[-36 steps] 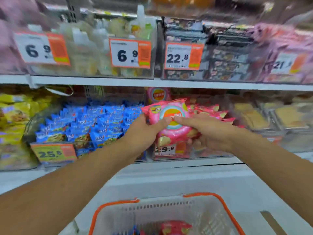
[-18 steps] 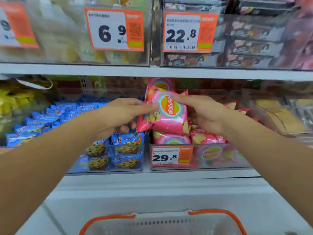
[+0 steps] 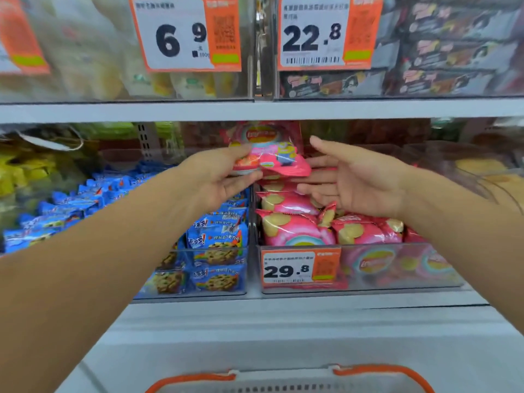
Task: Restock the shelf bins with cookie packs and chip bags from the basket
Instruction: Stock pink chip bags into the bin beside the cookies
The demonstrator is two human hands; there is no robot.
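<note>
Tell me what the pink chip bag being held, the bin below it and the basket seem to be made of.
Pink chip bag: glossy printed film, probably plastic; it crinkles and shines in the left hand.
Bin: clear hard plastic, perhaps acrylic; packs show through its front wall.
Basket: looks like pale perforated plastic with an orange rim; little shows.

Grey metal shelf board [image 3: 198, 112] spans the frame. Pale grey ledge [image 3: 283, 336] below. Even, flat store lighting.

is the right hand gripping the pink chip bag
No, the right hand is open beside the pink chip bag; only the left hand holds it.
</note>
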